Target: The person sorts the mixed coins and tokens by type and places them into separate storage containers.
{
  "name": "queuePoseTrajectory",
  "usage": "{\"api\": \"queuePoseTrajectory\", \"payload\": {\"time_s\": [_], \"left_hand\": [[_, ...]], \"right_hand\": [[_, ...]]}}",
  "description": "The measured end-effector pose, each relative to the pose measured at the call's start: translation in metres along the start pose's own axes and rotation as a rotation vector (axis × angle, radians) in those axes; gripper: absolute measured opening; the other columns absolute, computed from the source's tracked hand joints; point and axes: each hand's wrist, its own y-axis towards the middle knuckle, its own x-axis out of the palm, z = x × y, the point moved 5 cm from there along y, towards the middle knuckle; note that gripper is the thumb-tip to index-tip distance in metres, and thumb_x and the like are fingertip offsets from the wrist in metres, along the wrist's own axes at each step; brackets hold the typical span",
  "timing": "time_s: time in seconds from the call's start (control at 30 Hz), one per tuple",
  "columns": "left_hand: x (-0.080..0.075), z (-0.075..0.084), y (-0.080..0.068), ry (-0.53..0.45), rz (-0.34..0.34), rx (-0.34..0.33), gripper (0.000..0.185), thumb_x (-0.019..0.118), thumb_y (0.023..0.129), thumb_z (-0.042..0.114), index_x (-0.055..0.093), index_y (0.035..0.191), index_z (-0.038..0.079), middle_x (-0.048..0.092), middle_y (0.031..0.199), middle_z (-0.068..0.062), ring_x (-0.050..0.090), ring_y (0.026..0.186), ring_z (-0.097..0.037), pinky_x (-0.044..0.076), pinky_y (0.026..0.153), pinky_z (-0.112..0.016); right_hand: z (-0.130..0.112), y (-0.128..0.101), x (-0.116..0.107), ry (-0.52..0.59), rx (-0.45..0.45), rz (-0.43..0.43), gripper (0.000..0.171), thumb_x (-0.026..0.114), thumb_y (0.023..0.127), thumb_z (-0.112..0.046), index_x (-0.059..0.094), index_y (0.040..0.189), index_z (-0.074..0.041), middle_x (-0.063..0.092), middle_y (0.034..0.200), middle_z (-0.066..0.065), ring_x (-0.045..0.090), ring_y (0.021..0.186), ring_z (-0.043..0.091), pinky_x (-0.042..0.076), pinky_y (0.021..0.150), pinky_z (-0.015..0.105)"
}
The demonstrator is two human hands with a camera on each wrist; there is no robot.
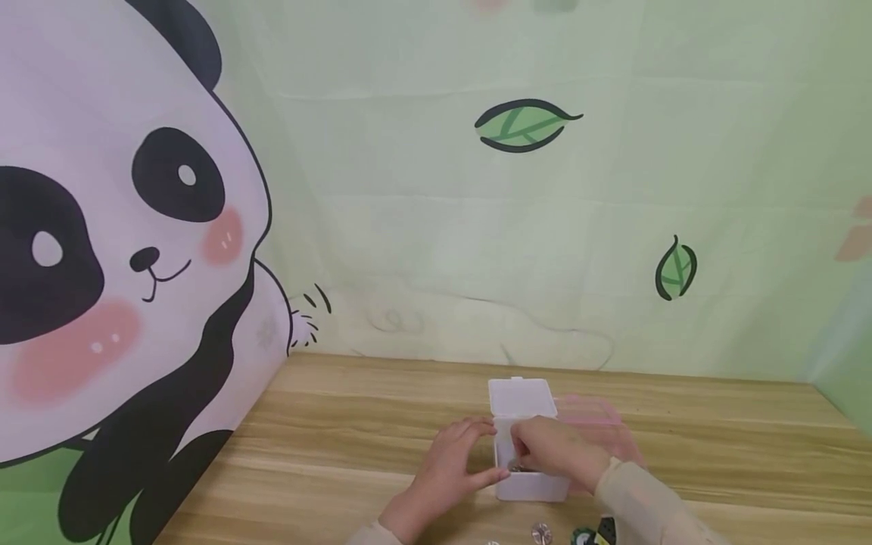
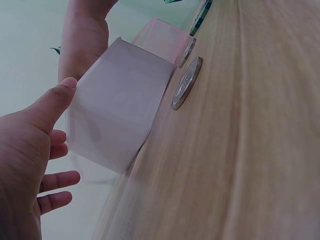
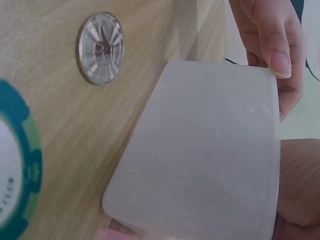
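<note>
A white plastic box (image 1: 533, 487) stands on the wooden table with its lid (image 1: 523, 397) raised at the back. My left hand (image 1: 446, 459) is spread along its left side, the thumb (image 2: 66, 89) touching the rim at the near corner and the other fingers fairly straight. My right hand (image 1: 555, 448) reaches down into the box from the right, fingers bent and their tips hidden by the walls. Something small and shiny (image 1: 518, 468) shows below those fingers; I cannot tell whether they hold it. In the right wrist view the box's near wall (image 3: 210, 150) hides most of that hand.
Silver game tokens (image 1: 541, 533) lie in front of the box, one showing large as a silver token (image 3: 101, 48) in the right wrist view. Nearby are a green poker chip (image 1: 583, 537) and a black-and-yellow object (image 1: 605, 530). A see-through pink container (image 1: 606, 424) sits right behind my right forearm.
</note>
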Motion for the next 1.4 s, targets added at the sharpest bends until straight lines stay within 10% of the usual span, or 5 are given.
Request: {"api": "queuePoseTrajectory", "payload": {"time_s": [1.4], "left_hand": [[0.004, -0.002, 0.0, -0.019, 0.0, -0.013, 0.049, 0.07, 0.084, 0.043, 0.057, 0.121, 0.014, 0.058, 0.133, -0.001, 0.054, 0.123, -0.021, 0.043, 0.104, -0.045]], "right_hand": [[-0.005, -0.038, -0.034, 0.102, -0.103, 0.263, 0.007, 0.065, 0.088, -0.013, 0.062, 0.082, -0.014, 0.061, 0.076, -0.01, 0.05, 0.069, -0.003, 0.046, 0.062, 0.017]]}}
